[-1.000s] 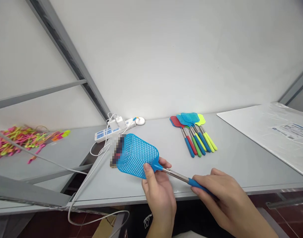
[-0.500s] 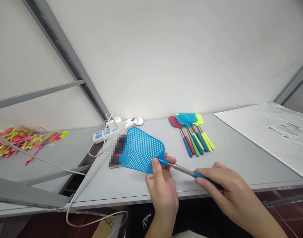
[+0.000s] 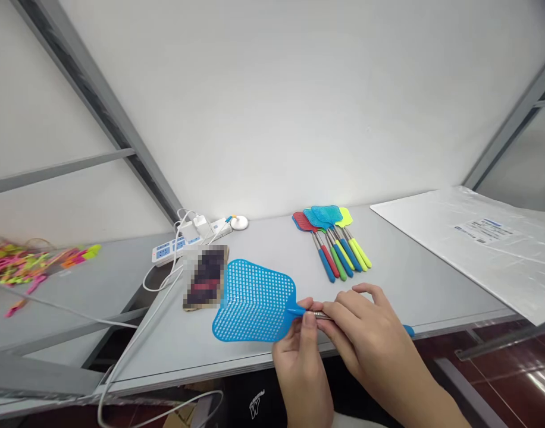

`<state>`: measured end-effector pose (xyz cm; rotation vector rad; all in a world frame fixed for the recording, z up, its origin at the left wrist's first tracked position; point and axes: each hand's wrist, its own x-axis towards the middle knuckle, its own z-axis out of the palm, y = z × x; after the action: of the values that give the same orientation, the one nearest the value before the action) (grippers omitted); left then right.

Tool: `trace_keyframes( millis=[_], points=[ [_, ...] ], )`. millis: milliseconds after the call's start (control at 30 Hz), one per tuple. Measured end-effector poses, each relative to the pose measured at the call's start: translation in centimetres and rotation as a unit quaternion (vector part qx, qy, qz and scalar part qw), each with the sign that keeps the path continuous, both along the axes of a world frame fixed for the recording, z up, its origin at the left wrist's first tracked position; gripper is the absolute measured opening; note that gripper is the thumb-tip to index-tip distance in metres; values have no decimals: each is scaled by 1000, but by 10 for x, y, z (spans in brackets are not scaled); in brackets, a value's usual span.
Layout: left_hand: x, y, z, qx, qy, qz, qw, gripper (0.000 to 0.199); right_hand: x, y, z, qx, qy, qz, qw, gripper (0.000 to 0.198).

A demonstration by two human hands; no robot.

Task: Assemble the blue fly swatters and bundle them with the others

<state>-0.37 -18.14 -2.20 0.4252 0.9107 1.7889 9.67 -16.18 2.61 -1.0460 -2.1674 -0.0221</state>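
A blue fly swatter point(image 3: 259, 303) with a meshed head and a thin metal shaft lies across both hands above the table's front edge. My left hand point(image 3: 303, 362) pinches it at the neck, thumb on top. Close beside it, my right hand point(image 3: 366, 333) is closed round the metal shaft and hides most of it. The end of the blue handle shows beyond the right wrist. Farther back on the table, several fly swatters point(image 3: 332, 238) in red, blue, green and yellow lie overlapped in a fan.
At the left stand a white power strip point(image 3: 163, 252) with cables and a round white device point(image 3: 239, 223). A pixelated item point(image 3: 205, 279) lies near the swatter's head. A white wrapped panel point(image 3: 491, 238) covers the right side. Pink and yellow pieces point(image 3: 27, 264) lie on the far-left surface.
My right hand has slid from the handle up the shaft, close to my left hand. The swatter's head has tipped lower, and the view has shifted slightly right.
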Motion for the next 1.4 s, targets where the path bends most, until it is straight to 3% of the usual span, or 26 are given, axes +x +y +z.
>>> trace_keyframes(
  millis=[133,233,333,600,767,833,900,967,1100,1200,1267,1333,1400],
  points=[
    [-8,0,-4,32,74,40,996,27,4,6,0,-25,-20,17,999,26],
    [-33,10,6,55,120,116,984,21,23,17,-1,-23,-36,15,999,30],
    [-60,21,22,98,77,202,971,18,54,31,-5,11,-44,-42,998,26],
    [-94,31,37,103,22,213,971,20,134,60,-22,116,-73,-153,979,34],
    [-97,31,44,109,-6,210,972,10,145,60,-19,147,-4,-224,963,31],
    [-93,31,44,95,-35,199,975,9,132,56,-15,175,124,-280,936,22],
    [-88,30,45,92,-62,198,974,11,114,51,-14,188,314,-311,877,41],
    [-83,29,48,104,-65,205,971,12,94,47,-15,138,498,-261,815,63],
    [-71,30,54,113,-55,211,969,13,60,42,-22,70,714,-148,680,50],
    [-61,36,55,85,-72,191,975,16,44,36,-22,-68,801,-59,591,35],
    [-53,40,53,68,-73,180,979,18,36,31,-20,-180,797,-6,577,26],
    [-42,42,48,52,-73,170,981,15,30,26,-17,-247,765,28,595,24],
    [-26,41,43,32,-71,141,987,11,23,24,-15,-273,740,43,613,32]
  ],
)
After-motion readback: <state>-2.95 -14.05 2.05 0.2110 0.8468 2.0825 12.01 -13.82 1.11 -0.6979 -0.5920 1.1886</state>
